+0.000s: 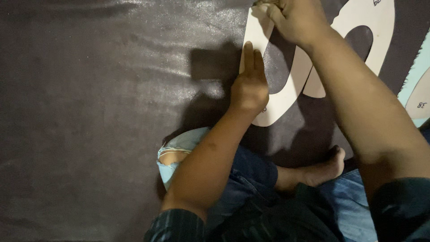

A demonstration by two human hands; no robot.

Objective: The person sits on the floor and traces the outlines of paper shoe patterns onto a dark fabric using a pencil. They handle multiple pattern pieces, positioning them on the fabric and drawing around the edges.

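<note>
Flat on a wide sheet of dark grey-brown leather (98,112) spread over the floor: a cream U-shaped card pattern (286,96), thin, light and stiff by the look of it, likely to skid on the smooth hide unless pinned. Best held by pressing down on a broad limb, or pinching an outer edge. Left hand (249,85) laid flat on the pattern's left limb, fingers (252,57) straight and pressed together, tips pointing up the limb. Right hand (298,19) at the top of that limb, fingers curled shut; whether around a tool or the card edge, cannot tell. To the pattern's right, a second pale cut-out (421,89). Below it, torn blue jeans (251,179) and a bare foot (322,168).
</note>
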